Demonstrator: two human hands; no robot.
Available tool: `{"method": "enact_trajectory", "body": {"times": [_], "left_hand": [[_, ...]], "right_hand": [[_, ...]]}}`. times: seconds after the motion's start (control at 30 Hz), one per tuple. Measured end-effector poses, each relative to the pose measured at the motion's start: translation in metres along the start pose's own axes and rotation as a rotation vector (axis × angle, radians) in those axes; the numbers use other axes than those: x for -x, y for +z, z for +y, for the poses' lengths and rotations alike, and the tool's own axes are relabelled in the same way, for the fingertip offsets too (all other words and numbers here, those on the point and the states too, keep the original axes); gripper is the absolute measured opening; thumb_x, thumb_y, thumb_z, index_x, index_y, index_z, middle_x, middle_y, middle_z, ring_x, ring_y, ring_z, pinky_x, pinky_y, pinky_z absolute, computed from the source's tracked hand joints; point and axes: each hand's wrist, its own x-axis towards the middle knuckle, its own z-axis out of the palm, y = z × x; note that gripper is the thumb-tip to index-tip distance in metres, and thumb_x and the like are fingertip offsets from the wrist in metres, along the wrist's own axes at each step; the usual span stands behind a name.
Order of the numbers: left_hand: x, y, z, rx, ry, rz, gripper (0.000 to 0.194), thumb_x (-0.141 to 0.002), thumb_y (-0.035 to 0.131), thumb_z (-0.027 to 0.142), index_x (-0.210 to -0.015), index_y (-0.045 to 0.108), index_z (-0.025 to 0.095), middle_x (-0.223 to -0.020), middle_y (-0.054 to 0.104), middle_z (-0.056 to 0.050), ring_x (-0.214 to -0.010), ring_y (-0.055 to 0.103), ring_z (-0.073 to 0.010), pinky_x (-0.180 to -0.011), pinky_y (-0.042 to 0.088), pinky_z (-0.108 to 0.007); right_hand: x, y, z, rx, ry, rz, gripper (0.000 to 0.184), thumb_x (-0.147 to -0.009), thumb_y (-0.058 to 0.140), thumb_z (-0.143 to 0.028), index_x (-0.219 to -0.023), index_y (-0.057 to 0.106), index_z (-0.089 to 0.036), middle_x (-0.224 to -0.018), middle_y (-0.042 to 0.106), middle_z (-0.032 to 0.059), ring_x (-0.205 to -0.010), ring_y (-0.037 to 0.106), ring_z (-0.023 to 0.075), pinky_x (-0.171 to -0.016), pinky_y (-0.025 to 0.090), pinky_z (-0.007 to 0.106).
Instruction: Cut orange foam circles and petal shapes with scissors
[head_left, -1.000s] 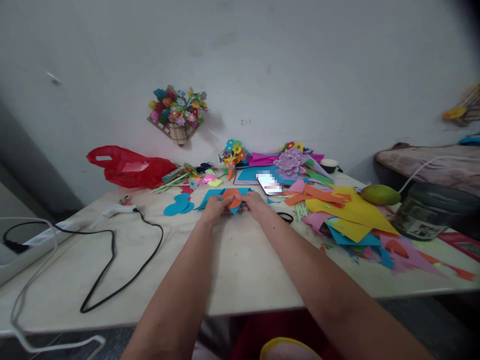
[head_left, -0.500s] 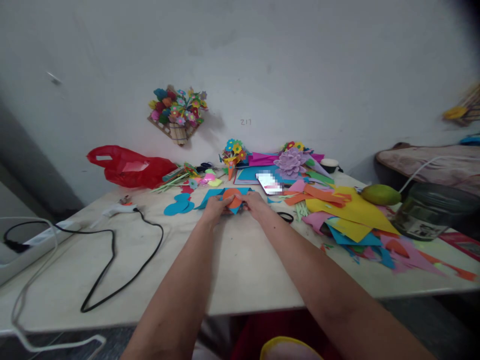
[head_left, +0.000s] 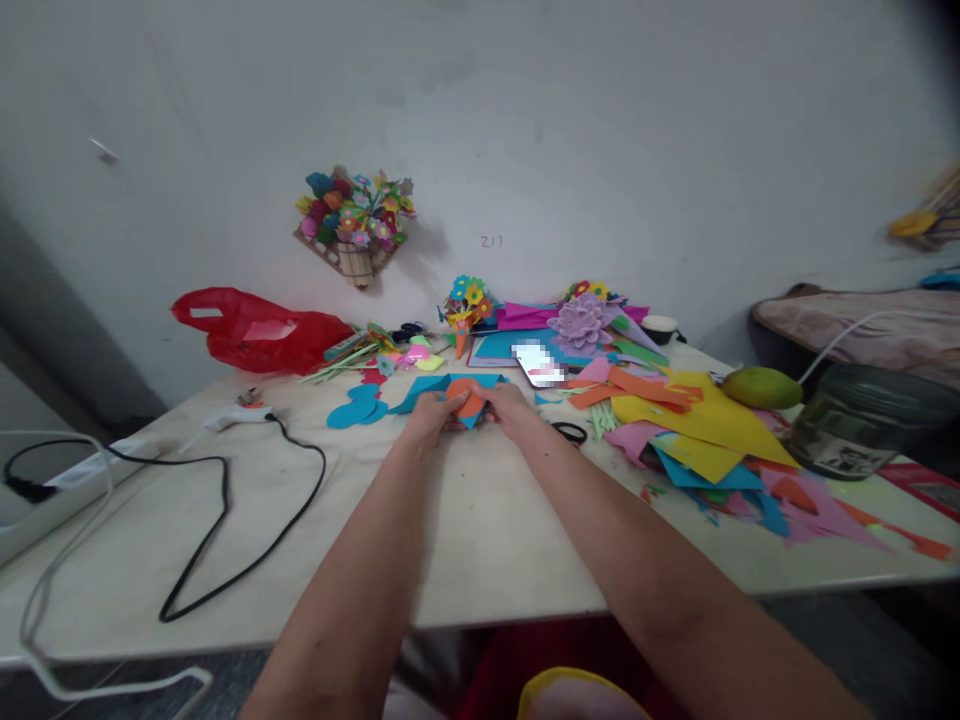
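At the middle of the table my left hand [head_left: 431,415] pinches the left edge of a round orange craft-paper piece [head_left: 466,401]. My right hand [head_left: 510,404] is closed at the right edge of the same piece. A blue corner pokes out below the orange, between the hands; whether the two are joined I cannot tell. Just behind the hands lies a blue craft-paper sheet [head_left: 421,388], partly covered by them. Several blue paper circles [head_left: 354,412] overlap on the table left of my left hand. Black-handled scissors [head_left: 570,433] rest right of my right wrist.
A white glue gun [head_left: 238,418] with a black cord lies left, near a power strip [head_left: 56,495]. Coloured scraps [head_left: 697,420], a green fruit [head_left: 763,388] and a glass jar [head_left: 855,425] fill the right. Behind are a phone [head_left: 538,364] and a red bag [head_left: 259,335].
Both hands stay in place around the orange piece, with hardly any movement. The view has shifted very slightly.
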Motion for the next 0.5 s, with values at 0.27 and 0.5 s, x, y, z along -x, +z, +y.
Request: {"method": "enact_trajectory", "body": {"times": [0.27,0.5], "left_hand": [[-0.0076,-0.0039,-0.0062,0.009,0.013,-0.037,0.036,-0.071,0.104,0.034,-0.079,0.074,0.016,-0.07,0.076,-0.006,-0.059,0.067,-0.0174,-0.057,0.061,-0.029],[-0.0063,-0.0039,-0.0064,0.005,0.019,-0.026,0.031,-0.077,0.101,0.03,-0.077,0.074,0.015,-0.068,0.074,-0.007,-0.054,0.064,-0.0165,-0.057,0.059,-0.031]], "right_hand": [[-0.0042,0.0007,0.0036,0.043,-0.006,0.046,0.056,-0.089,0.092,-0.015,-0.063,0.043,-0.025,-0.047,0.048,-0.0081,-0.042,0.041,0.0076,-0.039,0.03,0.02],[-0.0039,-0.0001,0.0035,0.053,-0.011,0.057,0.057,-0.085,0.095,-0.016,-0.063,0.043,-0.025,-0.048,0.048,-0.0083,-0.041,0.039,0.0075,-0.038,0.029,0.02]]}}
